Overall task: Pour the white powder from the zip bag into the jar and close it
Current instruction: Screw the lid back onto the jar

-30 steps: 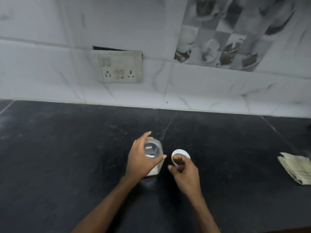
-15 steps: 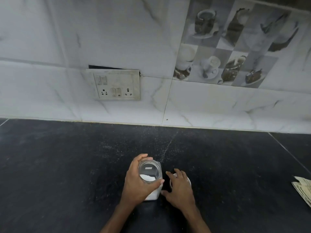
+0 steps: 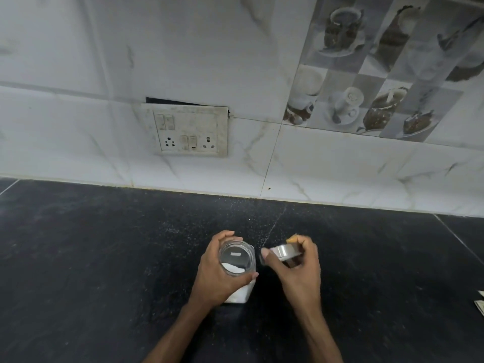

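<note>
Two hands work mid-counter: your left hand (image 3: 220,273) curls round the open jar (image 3: 238,260), white powder (image 3: 231,269) in its base, while your right hand (image 3: 301,273) pinches the lid (image 3: 284,251) just beside the jar's rim. Black countertop (image 3: 91,258) spreads wide on both sides, back to the tiled wall (image 3: 340,166).

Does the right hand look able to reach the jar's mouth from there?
Probably yes. The right hand holds the lid close beside the jar, and the left hand grips only the jar's sides, leaving its open mouth uncovered.
</note>
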### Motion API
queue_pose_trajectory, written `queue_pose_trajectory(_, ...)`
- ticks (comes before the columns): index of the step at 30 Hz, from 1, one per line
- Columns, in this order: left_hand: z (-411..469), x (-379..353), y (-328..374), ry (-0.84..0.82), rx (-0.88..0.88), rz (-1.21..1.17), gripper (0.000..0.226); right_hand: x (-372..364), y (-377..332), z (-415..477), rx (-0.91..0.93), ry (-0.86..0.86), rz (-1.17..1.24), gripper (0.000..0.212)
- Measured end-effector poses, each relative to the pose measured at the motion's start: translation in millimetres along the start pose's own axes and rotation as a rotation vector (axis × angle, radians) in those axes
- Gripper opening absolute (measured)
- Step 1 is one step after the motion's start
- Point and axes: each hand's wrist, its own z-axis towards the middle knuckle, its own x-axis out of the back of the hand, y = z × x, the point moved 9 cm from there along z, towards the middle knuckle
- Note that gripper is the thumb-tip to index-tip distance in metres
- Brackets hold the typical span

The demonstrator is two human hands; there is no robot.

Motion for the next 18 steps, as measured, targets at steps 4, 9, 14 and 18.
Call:
queue_pose_trajectory(4, 1, 1, -1, 0.023, 0.003, -0.032, 0.083, -41, -25, -11, 0.149, -0.072, 0.150, 0.056)
queue_pose_trajectory(9, 1, 1, -7, 0.026, -0.014, -0.075, 0.083, -70, -22, -23, 0.247, -0.099, -0.022, 0.055)
queue_pose_trajectory(14, 0, -2, -10, -0.034, -0.020, -0.118, 0.103, -75, -23, -22, 0.290, -0.146, -0.095, 0.054)
queue_pose_trajectory(18, 1, -2, -10, -0.063, -0.041, -0.089, 0.111, -76, -20, -20, 0.304, -0.211, -0.106, 0.052)
